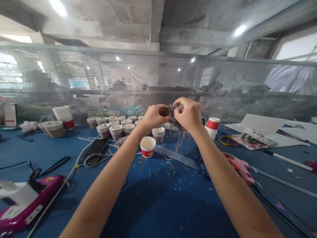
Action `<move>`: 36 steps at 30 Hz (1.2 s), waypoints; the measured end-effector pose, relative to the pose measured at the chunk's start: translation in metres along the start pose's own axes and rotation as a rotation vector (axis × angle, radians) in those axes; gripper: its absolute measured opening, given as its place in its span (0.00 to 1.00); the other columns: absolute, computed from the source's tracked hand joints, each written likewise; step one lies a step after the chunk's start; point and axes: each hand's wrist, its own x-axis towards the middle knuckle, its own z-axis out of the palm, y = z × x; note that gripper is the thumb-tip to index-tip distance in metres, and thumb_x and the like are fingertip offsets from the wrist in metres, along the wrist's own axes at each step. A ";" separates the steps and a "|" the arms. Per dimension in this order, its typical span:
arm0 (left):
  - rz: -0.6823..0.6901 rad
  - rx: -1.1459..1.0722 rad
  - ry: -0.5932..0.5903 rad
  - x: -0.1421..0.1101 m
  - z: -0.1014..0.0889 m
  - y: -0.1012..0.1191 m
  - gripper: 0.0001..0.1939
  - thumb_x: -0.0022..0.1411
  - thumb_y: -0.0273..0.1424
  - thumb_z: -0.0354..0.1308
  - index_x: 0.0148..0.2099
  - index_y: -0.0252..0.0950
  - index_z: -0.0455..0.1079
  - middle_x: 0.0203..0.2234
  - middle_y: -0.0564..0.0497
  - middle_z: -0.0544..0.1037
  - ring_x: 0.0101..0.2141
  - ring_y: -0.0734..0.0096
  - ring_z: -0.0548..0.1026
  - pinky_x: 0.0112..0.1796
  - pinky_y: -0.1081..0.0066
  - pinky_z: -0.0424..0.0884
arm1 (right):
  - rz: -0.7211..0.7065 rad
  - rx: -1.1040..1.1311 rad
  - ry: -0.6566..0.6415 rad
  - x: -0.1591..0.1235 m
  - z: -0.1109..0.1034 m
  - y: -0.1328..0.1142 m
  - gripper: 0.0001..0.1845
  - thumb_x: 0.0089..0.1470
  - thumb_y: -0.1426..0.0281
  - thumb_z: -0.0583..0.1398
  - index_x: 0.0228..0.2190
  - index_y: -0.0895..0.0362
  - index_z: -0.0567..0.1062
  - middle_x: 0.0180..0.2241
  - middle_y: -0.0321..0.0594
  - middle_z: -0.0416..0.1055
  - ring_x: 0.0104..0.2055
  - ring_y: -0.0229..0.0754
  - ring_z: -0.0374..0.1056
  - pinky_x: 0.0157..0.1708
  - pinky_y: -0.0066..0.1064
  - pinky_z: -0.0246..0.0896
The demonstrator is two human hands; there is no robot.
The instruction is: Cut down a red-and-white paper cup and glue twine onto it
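Observation:
Both hands are raised above the far part of the blue table, gripping one tangled bundle of grey-brown cord (pixel 178 125). My left hand (pixel 155 116) pinches the bundle's left side. On its right side, my right hand (pixel 189 114) has its fingers curled into the strands. Loose ends dangle below toward the tabletop. Under the hands stands an upright red-and-white paper cup (pixel 148 147). Behind it is a small cord-wrapped cup (pixel 158 134). A coil of similar cord (pixel 125 141) lies partly hidden behind my left forearm.
Several cord-wrapped cups (pixel 116 131) stand in rows at the back left. Stacked paper cups (pixel 213 124) are right of my hands. A pink glue gun (pixel 239 167) lies at right, a magenta power strip (pixel 32 201) at left. A perforated metal screen (pixel 153 79) closes the table's back.

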 end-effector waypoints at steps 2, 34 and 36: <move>0.035 0.074 0.035 0.001 0.003 -0.004 0.21 0.42 0.28 0.62 0.43 0.29 0.72 0.32 0.46 0.78 0.33 0.69 0.75 0.35 0.71 0.70 | -0.023 0.011 -0.006 -0.001 0.002 -0.001 0.12 0.39 0.80 0.51 0.27 0.56 0.70 0.29 0.42 0.71 0.33 0.44 0.67 0.35 0.34 0.59; -0.045 -0.283 -0.050 -0.003 0.009 0.007 0.26 0.43 0.23 0.56 0.49 0.28 0.68 0.42 0.42 0.77 0.40 0.63 0.76 0.41 0.66 0.71 | 0.088 -0.024 0.133 -0.007 0.004 0.008 0.12 0.39 0.79 0.50 0.27 0.53 0.66 0.29 0.38 0.69 0.33 0.43 0.65 0.35 0.34 0.58; 0.027 -0.078 0.042 -0.003 0.011 0.004 0.24 0.43 0.21 0.54 0.47 0.30 0.69 0.39 0.43 0.78 0.39 0.64 0.76 0.40 0.67 0.71 | 0.052 -0.039 0.135 -0.008 0.006 0.006 0.12 0.39 0.80 0.50 0.27 0.53 0.66 0.29 0.39 0.69 0.34 0.43 0.65 0.35 0.34 0.58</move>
